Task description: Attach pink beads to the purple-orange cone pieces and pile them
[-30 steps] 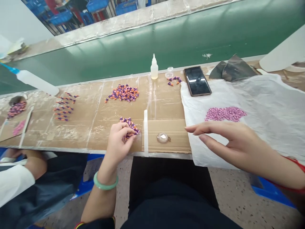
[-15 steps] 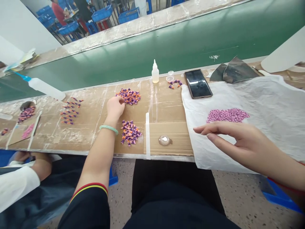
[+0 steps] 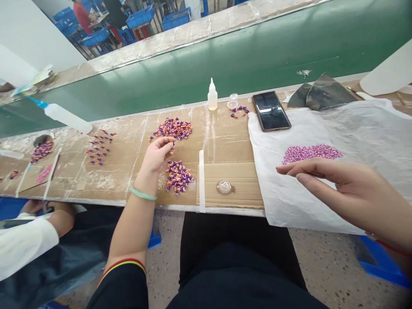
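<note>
My left hand [image 3: 157,155] pinches a small purple-and-orange piece [image 3: 172,143] between thumb and fingertips. It hovers just below a pile of purple-and-orange pieces [image 3: 175,128] and above a second pile of mostly purple pieces [image 3: 179,177]. My right hand [image 3: 341,182] is stretched flat with fingers extended over a white sheet [image 3: 277,201], holding nothing that I can see. Just beyond its fingers lie many tiny pink-and-dark pieces [image 3: 312,152]. A small round clear dish [image 3: 224,186] rests on a cardboard patch [image 3: 244,189] between my hands.
Toward the back stand a small dropper bottle [image 3: 212,98], a clear cup [image 3: 232,101] and a phone [image 3: 271,111]. Rows of pieces [image 3: 98,150] lie left, below a larger bottle [image 3: 67,117]. A co-worker's arm [image 3: 62,216] is at far left. Dark sheets [image 3: 328,92] lie back right.
My left hand has drawn back from the upper pile toward me, with a small piece now showing in its fingertips. My right hand has shifted slightly right. The view has shifted a little.
</note>
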A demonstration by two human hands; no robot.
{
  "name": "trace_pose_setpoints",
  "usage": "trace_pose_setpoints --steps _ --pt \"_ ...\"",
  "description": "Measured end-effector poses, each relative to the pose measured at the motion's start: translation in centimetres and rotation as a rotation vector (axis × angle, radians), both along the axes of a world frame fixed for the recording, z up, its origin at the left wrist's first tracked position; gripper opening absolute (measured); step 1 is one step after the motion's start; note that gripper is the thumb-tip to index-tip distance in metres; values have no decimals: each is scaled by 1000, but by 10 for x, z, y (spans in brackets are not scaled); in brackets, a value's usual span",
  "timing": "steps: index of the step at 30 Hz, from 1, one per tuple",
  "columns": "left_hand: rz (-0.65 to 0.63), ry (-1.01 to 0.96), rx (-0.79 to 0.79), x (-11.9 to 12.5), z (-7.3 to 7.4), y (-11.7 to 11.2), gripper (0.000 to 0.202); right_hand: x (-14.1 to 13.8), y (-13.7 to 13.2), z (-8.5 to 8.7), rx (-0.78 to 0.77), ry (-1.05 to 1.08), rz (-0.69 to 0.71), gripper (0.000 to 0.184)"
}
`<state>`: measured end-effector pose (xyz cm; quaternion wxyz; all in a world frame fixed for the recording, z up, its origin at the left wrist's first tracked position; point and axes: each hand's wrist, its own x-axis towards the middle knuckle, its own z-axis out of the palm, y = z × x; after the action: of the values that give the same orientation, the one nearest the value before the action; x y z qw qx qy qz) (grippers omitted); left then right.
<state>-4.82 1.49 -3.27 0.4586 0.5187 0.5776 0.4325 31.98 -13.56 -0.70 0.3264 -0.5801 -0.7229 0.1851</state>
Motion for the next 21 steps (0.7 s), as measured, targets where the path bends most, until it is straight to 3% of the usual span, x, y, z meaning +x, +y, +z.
trace_pose_setpoints --steps 4,8,11,14,21 --pt "-62 -213 3 16 9 -17 28 -1 -3 3 -10 16 -22 24" --pt "-78 -300 -6 29 16 -35 31 5 -9 8 -28 39 -108 23" --pt "-48 -228 -59 30 20 -53 27 17 -12 8 -13 52 -226 22" --pt "-83 -67 -141 22 21 -71 24 36 -10 -2 37 -42 -331 21" --pt "-104 27 -263 7 17 -100 34 57 7 -46 65 -239 -71 15"
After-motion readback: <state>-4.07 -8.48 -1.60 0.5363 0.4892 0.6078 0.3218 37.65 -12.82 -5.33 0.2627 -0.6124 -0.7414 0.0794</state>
